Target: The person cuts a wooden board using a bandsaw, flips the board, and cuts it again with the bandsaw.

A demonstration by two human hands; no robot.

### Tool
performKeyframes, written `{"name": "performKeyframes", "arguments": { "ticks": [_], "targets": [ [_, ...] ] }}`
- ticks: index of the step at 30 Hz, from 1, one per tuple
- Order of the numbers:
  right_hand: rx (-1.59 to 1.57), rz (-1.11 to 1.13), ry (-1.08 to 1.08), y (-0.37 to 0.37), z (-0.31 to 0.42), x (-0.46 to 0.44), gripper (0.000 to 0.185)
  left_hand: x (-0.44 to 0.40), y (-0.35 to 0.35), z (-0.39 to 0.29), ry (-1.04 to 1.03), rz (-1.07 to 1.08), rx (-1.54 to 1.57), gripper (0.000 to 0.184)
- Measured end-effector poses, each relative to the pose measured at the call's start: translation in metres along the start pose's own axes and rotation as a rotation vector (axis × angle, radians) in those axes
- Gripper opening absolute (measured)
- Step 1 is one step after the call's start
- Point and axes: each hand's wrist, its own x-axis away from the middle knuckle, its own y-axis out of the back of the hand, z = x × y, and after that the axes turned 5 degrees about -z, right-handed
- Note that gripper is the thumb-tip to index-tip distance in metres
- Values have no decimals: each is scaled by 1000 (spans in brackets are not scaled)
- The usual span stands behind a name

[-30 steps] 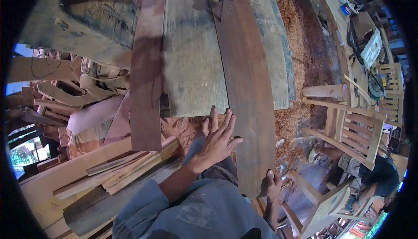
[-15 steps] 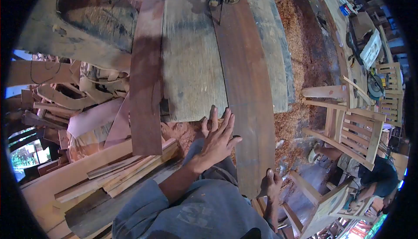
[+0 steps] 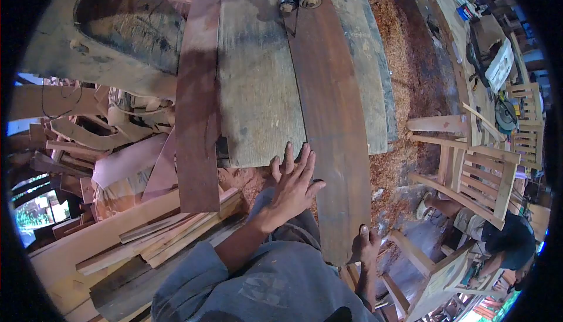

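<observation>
A long reddish-brown wooden board [image 3: 334, 128] lies lengthwise over a worn wooden worktable [image 3: 258, 76]. Its far part passes under a metal fitting with two round rollers [image 3: 301, 0], where a dark narrow line runs along the board's left edge. My left hand [image 3: 291, 187] has its fingers stretched and spread, against the left edge of the board near the table's front. Down at the board's near end, my right hand [image 3: 368, 244] grips the right corner with the thumb on top; its other fingers are mostly hidden underneath.
Another reddish board [image 3: 198, 117] lies along the table's left side. Cut wood pieces [image 3: 170, 234] are stacked at lower left. Sawdust [image 3: 396, 58] covers the floor to the right. Wooden chair frames [image 3: 469, 175] and a crouching person [image 3: 507, 240] are at right.
The board and my right hand have shifted very slightly forward, away from me. My left hand stays almost in place beside the board's edge.
</observation>
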Motion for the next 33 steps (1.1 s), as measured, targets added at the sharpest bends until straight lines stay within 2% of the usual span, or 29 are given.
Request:
{"name": "performKeyframes", "arguments": {
  "ticks": [11, 26, 33],
  "targets": [
    [-33, -74, 44, -8, -4, -13, 51, -8, 3, -1, 17, 22, -16, 81],
    [-41, -35, 49, -18, 19, -22, 48, -7, 14, -3, -6, 48, -32, 75],
    [-29, -65, 79, -17, 10, -32, 45, -10, 13, -1, -9, 52, -12, 78]
  ]
}}
